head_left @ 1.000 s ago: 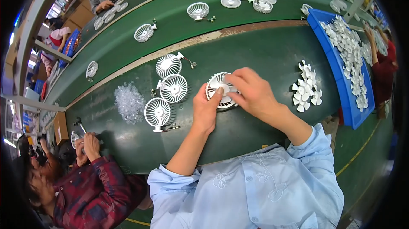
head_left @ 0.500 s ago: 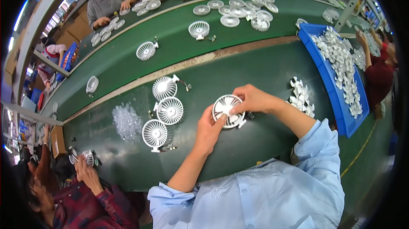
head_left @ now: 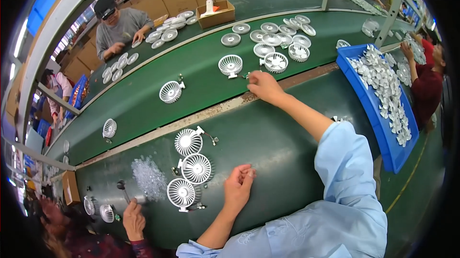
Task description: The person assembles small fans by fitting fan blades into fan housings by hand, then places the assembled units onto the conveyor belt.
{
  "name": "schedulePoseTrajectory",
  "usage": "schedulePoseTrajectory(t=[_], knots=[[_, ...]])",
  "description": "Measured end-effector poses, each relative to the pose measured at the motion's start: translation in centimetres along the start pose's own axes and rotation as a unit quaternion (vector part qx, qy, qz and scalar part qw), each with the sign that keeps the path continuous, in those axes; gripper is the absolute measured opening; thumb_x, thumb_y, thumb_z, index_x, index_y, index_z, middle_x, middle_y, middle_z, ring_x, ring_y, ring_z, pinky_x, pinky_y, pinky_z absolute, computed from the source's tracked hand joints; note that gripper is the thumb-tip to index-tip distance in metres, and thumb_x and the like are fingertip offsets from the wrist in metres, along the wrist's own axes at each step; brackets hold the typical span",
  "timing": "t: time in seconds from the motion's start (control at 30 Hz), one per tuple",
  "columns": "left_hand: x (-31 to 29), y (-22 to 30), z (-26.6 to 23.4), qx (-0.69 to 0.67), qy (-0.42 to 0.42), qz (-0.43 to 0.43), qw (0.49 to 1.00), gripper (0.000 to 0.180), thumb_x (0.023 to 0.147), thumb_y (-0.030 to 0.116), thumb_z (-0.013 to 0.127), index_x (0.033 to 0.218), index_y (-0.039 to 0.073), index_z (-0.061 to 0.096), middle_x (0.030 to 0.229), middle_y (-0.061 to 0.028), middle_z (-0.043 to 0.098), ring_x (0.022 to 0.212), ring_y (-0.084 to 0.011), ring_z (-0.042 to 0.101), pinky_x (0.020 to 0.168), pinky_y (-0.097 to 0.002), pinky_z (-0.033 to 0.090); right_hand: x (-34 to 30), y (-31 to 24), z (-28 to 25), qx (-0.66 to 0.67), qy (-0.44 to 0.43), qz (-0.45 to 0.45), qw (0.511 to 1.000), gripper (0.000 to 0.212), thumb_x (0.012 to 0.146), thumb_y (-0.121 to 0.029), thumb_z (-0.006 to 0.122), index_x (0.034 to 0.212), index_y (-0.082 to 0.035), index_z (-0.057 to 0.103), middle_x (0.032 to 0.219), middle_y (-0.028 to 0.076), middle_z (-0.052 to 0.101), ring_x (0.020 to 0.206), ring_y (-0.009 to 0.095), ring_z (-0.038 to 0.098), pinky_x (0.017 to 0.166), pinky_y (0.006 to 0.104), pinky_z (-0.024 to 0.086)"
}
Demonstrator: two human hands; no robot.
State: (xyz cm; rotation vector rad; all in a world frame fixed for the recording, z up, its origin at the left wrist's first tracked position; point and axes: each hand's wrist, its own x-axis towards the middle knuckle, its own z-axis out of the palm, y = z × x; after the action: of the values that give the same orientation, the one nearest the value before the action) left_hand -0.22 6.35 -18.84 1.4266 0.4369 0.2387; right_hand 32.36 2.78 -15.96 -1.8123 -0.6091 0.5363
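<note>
My right hand reaches over the rail between the bench and the green conveyor, fingers bent in; whatever they might hold is hidden. Just beyond it on the belt lies a round white fan housing with a white blade inside. Close to the fingertips is a small circuit board, by another slatted housing. My left hand hovers near the bench top, loosely curled, thumb and fingers apart and nothing seen between them. To its left stand three white fan housings in a row, with wires and small boards.
A pile of clear small parts lies left of the housings. At right, a blue tray holds many white fan blades. White covers sit on the conveyor. A co-worker's hand holds a dark-tipped tool at lower left.
The fan housing that both hands held has left them; one with a blade now lies on the belt. My right hand went far forward, my left stayed near the bench. The view shifted.
</note>
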Motion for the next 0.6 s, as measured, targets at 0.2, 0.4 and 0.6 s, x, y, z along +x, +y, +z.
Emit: schedulePoseTrajectory(t=[0.2, 0.4, 0.6], knots=[[0.7, -0.6, 0.1, -0.025, -0.003, -0.012, 1.0, 0.023, 0.096, 0.008, 0.058, 0.117, -0.002, 0.057, 0.099, -0.009, 0.067, 0.089, -0.0132, 0.065, 0.081, -0.0263, 0.053, 6.8, 0.5, 2.7, -0.416, 0.144, -0.249, 0.863, 0.022, 0.077, -0.002, 0.059, 0.099, -0.003, 0.058, 0.098, 0.019, 0.056, 0.089, 0.039, 0.062, 0.074, 0.049, 0.052], [-0.1, -0.7, -0.2, 0.009, -0.001, 0.001, 1.0, 0.021, 0.096, 0.005, 0.057, 0.116, -0.003, 0.057, 0.099, -0.0085, 0.066, 0.09, -0.0136, 0.064, 0.083, -0.0281, 0.055, 7.5, 0.1, 2.9, -0.428, 0.125, -0.247, 0.86, 0.015, 0.082, 0.0, 0.052, 0.094, 0.0, 0.062, 0.101, 0.023, 0.059, 0.093, 0.041, 0.062, 0.078, 0.0491, 0.051], [-0.2, -0.5, 0.7, -0.044, -0.007, 0.003, 0.999, 0.022, 0.096, 0.009, 0.059, 0.115, -0.002, 0.057, 0.098, -0.0091, 0.066, 0.087, -0.0155, 0.064, 0.077, -0.0293, 0.054, 5.0, 1.6, 0.4, -0.393, 0.113, -0.254, 0.877, 0.015, 0.077, -0.002, 0.056, 0.091, -0.001, 0.061, 0.094, 0.022, 0.061, 0.092, 0.041, 0.06, 0.08, 0.0497, 0.049]])
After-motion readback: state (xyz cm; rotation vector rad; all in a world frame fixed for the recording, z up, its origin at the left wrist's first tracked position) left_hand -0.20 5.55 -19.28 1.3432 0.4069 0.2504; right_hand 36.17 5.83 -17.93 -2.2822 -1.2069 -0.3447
